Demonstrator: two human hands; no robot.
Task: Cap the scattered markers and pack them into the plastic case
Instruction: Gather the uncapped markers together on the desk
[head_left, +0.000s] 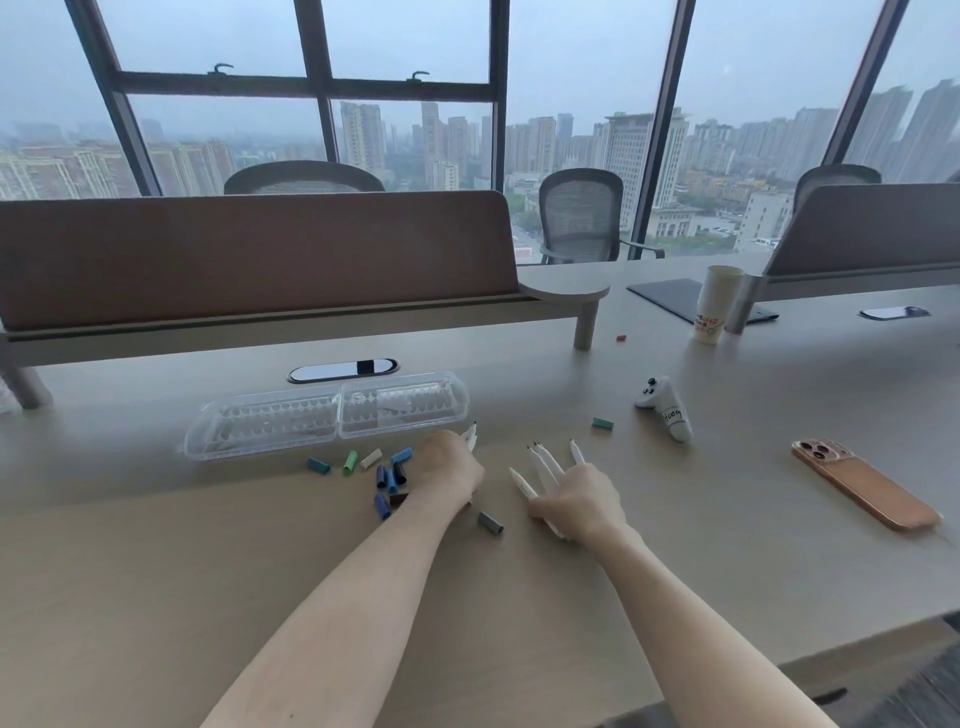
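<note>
Barely begun: the left hand (451, 470) grips one uncapped marker (471, 435), the right hand (574, 500) clutches several markers (545, 465), caps (387, 475) lie loose, and the plastic case (327, 418) holds none.

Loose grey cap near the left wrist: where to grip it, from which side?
Pinch the grey cap across its short width, at mid-length, coming from straight above. It lies flat on the table as a small cylinder, long axis running diagonally, so fingers should close across that axis. It sits clear of other caps. The left hand is nearest but holds a marker; the right hand holds several.
</note>
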